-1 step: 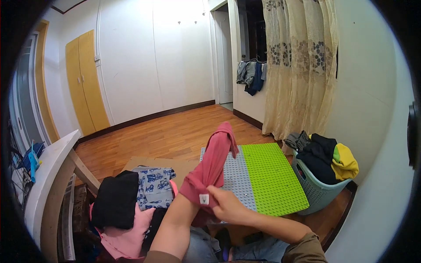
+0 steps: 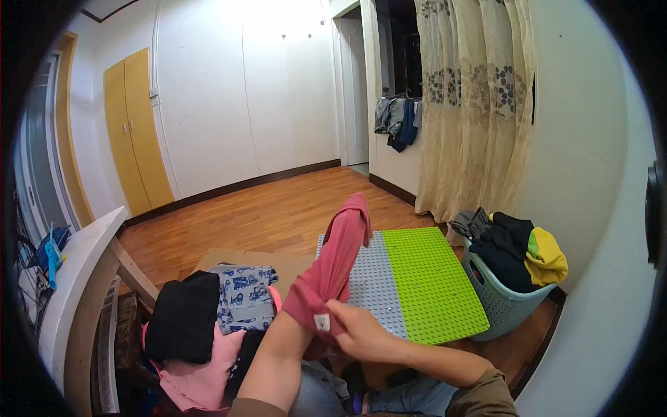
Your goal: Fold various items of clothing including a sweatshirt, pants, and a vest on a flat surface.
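Note:
A dusty-pink garment (image 2: pixel 335 260) with a small white label is pulled over my left hand, and its far end stands raised and folded over. My left forearm (image 2: pixel 272 365) runs into the cloth, so the fingers inside are hidden. At the garment's near edge, beside the label, my right hand (image 2: pixel 356 332) pinches the fabric between thumb and fingers. Beyond my hands lies a building-brick play table top (image 2: pixel 434 285), grey on its left part and bright green on the right.
To my left is a pile of clothes: a black folded garment (image 2: pixel 182 316), a pink one (image 2: pixel 201 375) and a grey-blue printed one (image 2: pixel 246 295). A pale green laundry basket (image 2: pixel 511 309) heaped with clothes stands at right. A white-topped desk (image 2: pixel 76 278) borders the far left.
The garment's raised end has shifted slightly left. My right hand keeps its pinch on the edge and has barely moved.

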`<state>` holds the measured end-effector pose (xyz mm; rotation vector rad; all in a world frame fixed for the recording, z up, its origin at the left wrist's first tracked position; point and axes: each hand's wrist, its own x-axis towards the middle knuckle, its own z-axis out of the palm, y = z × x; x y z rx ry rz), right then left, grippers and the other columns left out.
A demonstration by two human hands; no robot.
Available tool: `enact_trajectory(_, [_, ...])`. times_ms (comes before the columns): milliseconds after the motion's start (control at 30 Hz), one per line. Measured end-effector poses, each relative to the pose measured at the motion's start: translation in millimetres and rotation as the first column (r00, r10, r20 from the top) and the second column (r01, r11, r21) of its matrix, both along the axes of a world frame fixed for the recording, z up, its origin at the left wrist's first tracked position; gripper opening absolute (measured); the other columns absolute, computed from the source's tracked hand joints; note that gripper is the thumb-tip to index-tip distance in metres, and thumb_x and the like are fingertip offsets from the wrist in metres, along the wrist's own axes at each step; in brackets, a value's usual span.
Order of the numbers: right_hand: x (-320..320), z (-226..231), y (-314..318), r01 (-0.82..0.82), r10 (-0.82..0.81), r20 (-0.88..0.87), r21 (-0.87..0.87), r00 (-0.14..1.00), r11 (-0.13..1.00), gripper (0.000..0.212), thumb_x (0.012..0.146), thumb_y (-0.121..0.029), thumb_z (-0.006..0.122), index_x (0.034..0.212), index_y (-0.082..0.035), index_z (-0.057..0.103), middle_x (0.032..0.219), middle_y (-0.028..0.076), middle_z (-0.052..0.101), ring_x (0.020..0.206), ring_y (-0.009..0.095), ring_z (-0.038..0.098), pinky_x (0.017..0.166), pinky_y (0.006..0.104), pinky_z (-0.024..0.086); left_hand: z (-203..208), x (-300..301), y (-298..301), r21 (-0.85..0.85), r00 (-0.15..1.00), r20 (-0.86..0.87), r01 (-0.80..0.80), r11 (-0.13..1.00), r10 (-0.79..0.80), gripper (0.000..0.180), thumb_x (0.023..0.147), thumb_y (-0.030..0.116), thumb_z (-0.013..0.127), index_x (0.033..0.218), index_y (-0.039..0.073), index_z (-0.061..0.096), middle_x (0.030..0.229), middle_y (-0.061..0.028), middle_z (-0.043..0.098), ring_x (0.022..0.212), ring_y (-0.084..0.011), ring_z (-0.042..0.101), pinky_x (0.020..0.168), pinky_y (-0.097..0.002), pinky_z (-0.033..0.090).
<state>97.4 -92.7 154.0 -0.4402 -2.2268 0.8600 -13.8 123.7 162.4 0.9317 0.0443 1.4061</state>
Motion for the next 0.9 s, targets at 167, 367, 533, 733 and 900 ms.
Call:
enact_trajectory(167, [15, 2, -32, -0.102, 0.102, 0.013, 0.001, 0.995, 0.995, 0.02, 0.076, -0.005, 0.053, 0.094, -0.001, 0.045, 0.084, 0.024, 0.053, 0.083, 0.043, 0.053, 0.067, 0.0442, 0.043, -75, -29, -39, -0.053, 1.0, 0.017, 0.009, 0.999, -0.008, 0.032, 0.088, 0.028, 0.049, 0.113, 0.009, 0.043, 0.107, -0.0126, 0.051, 0.098, -0.0251, 0.052, 0.083, -0.0329, 0.044])
enact_trajectory(367, [9, -14, -88, -0.321, 0.329, -0.025, 0.152, 0.944, 0.935, 0.024, 0.076, -0.019, 0.062, 0.083, 0.002, 0.052, 0.062, 0.021, 0.048, 0.054, 0.037, 0.05, 0.053, 0.0439, 0.041, -133, -45, -92, -0.126, 0.996, 0.017, -0.088, 0.988, 0.091, 0.036, 0.087, 0.029, 0.049, 0.117, 0.008, 0.042, 0.111, -0.0145, 0.05, 0.101, -0.0267, 0.051, 0.084, -0.0337, 0.044])
enact_trajectory(533, [1, 17, -27, 0.078, -0.052, -0.122, 0.221, 0.991, 0.972, 0.021, 0.07, -0.003, 0.058, 0.089, -0.005, 0.05, 0.083, 0.015, 0.055, 0.077, 0.036, 0.056, 0.066, 0.0409, 0.045, -69, -29, -44, -0.193, 0.99, 0.03, -0.13, 0.973, 0.138, 0.04, 0.087, 0.029, 0.05, 0.12, 0.008, 0.04, 0.114, -0.0161, 0.05, 0.103, -0.0281, 0.051, 0.086, -0.0343, 0.044])
enact_trajectory(733, [-25, 8, 93, 0.536, -0.414, -0.431, 0.213, 0.802, 0.817, 0.023, 0.066, 0.002, 0.056, 0.089, -0.002, 0.055, 0.082, 0.015, 0.054, 0.08, 0.034, 0.054, 0.07, 0.0383, 0.044, -14, -30, -9, -0.247, 0.985, 0.04, -0.155, 0.956, 0.17, 0.045, 0.087, 0.03, 0.05, 0.124, 0.007, 0.039, 0.117, -0.0179, 0.049, 0.106, -0.0298, 0.051, 0.087, -0.0351, 0.044])
enact_trajectory(900, [-24, -9, 68, 0.175, -0.156, -0.257, 0.054, 0.954, 0.983, 0.019, 0.071, 0.001, 0.054, 0.09, 0.0, 0.056, 0.082, 0.016, 0.058, 0.082, 0.032, 0.057, 0.072, 0.035, 0.044, 3, -33, 9, -0.308, 0.978, 0.041, -0.18, 0.934, 0.203, 0.049, 0.087, 0.031, 0.051, 0.127, 0.007, 0.037, 0.12, -0.0195, 0.049, 0.108, -0.0312, 0.05, 0.088, -0.0358, 0.044])
